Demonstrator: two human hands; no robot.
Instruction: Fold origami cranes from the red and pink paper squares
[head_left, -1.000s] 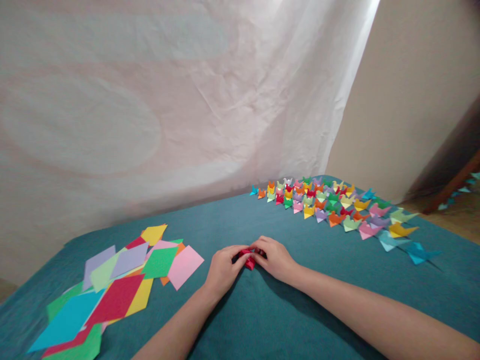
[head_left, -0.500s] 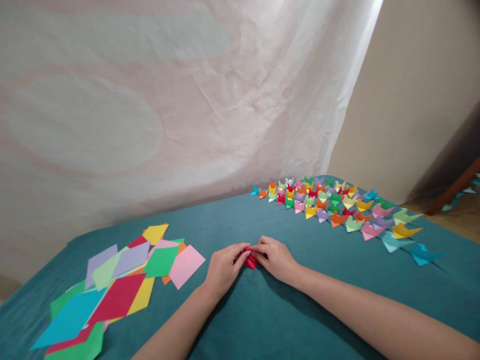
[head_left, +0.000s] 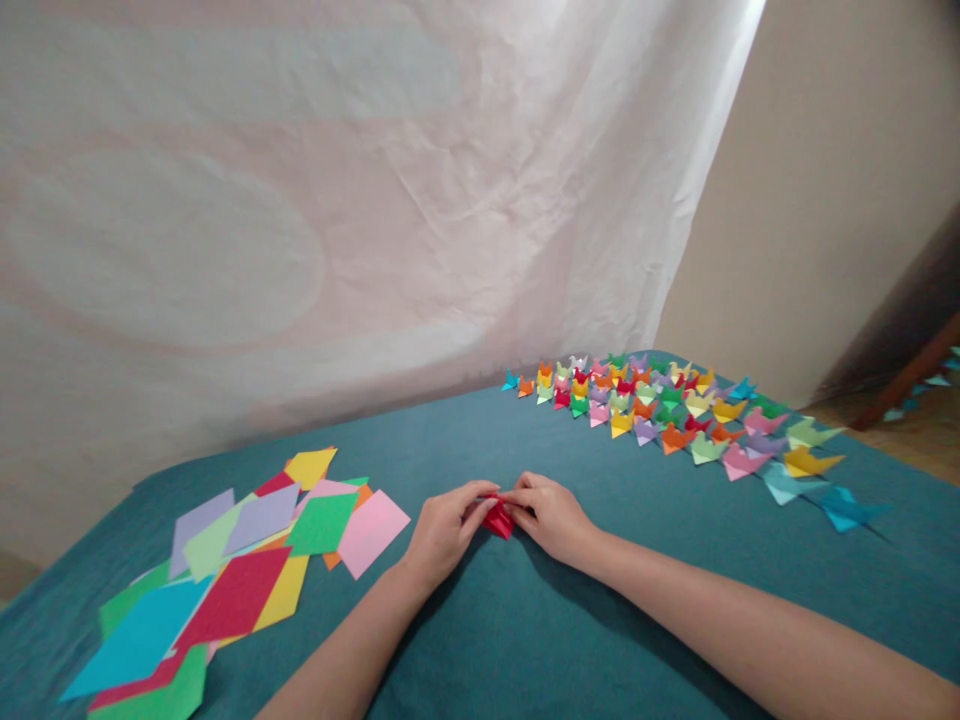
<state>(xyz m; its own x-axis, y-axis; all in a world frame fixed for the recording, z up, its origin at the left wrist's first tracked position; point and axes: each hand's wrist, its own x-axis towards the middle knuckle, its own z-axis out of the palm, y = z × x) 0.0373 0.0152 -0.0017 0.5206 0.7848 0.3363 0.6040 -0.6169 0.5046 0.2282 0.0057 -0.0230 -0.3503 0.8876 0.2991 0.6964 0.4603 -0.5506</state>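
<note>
A small piece of folded red paper (head_left: 498, 520) is pinched between my two hands, low over the table. On its left side, the thumb and fingertips of my left hand (head_left: 444, 528) close on its upper edge. From the right, my right hand (head_left: 550, 514) grips it between thumb and forefinger, with the other fingers curled in. My fingertips cover the top of the paper, so its full shape is hidden. Its lower part shows as a creased, pointed shape.
Colored paper squares (head_left: 240, 590) lie overlapping on the left of the teal tablecloth (head_left: 450, 440). Several rows of folded paper birds (head_left: 675, 400) stand at the back right, a blue one (head_left: 847, 508) nearest. Pale fabric (head_left: 375, 200) hangs behind the table.
My left hand has shifted slightly left, and a little more of the red paper shows beside its thumb. My right hand has stayed almost still.
</note>
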